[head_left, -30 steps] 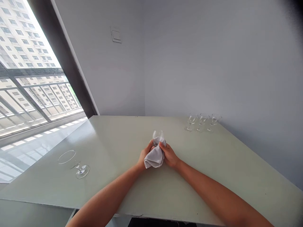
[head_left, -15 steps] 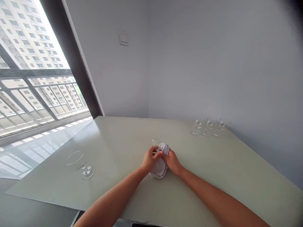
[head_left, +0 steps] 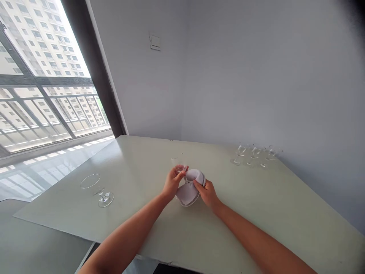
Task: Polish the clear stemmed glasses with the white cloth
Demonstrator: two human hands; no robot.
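Note:
Over the middle of the table, my left hand (head_left: 173, 181) is closed round a clear stemmed glass (head_left: 177, 163), whose bowl points away from me. My right hand (head_left: 208, 193) grips a pale cloth (head_left: 188, 193). The cloth is partly folded up near the glass's stem and hangs below between my hands. How much of the glass's foot the cloth covers is hard to tell.
At the left of the glossy table (head_left: 137, 224) stands another stemmed glass (head_left: 106, 199). Three stemmed glasses (head_left: 255, 153) stand in a row near the back right edge, by the wall. A window lies at the left, beyond the table.
My left hand has moved a little left and up with the glass, away from my right hand. The cloth looks more opened out between them. The camera view has shifted slightly.

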